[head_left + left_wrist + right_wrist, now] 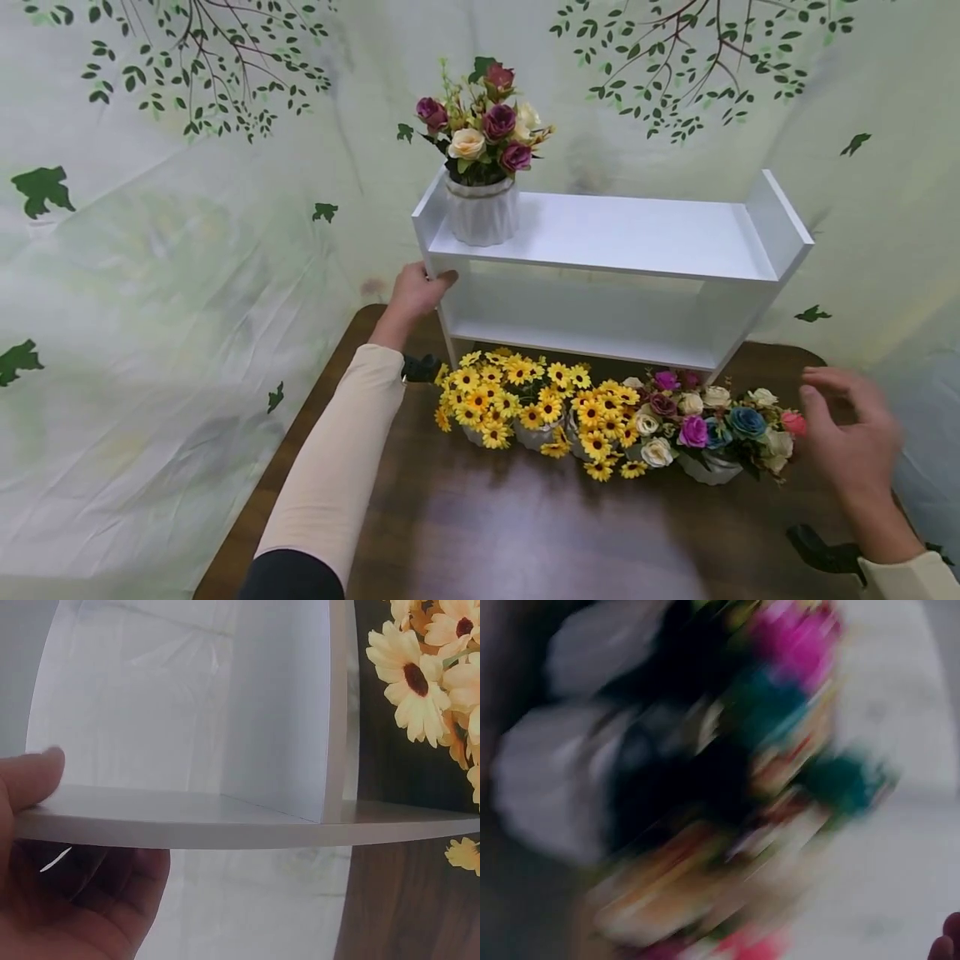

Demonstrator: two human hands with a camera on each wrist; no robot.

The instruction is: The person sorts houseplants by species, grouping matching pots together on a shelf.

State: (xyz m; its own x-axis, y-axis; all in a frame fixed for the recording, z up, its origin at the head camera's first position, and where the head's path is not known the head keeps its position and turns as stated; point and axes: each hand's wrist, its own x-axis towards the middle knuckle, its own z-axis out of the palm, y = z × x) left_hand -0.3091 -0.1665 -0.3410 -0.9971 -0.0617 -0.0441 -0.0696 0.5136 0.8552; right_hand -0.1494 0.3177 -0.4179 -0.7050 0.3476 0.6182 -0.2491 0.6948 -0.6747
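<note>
Leaf-printed backdrop: we are working against pale cloth marked with green leaves and branches, at a brown wood-grain table.
White two-tier shelf: we are seeing it standing toward the back of the table, behind a row of artificial-looking flowers.
Left hand: we are gripping the shelf's left side panel, thumb on the inner side, fingers curled outside.
Right hand: we are holding it just beside the coral rose at the row's right end, thumb and fingers apart, nothing between them.
Potted rose bouquet: we are seeing it upright at the left end of the top tier.
Yellow daisies: we are seeing these along the row's left and middle.
Mixed roses: we are seeing cream, magenta and blue heads on the right, over a white pot; the right wrist view is blurring them.
Steadying: we are probably doing best by bracing the panel evenly, so that the bouquet above is not tipping.
Flower handling: we are judging a pot's firm wall the safer hold, since crowded blooms could be snagging.
</note>
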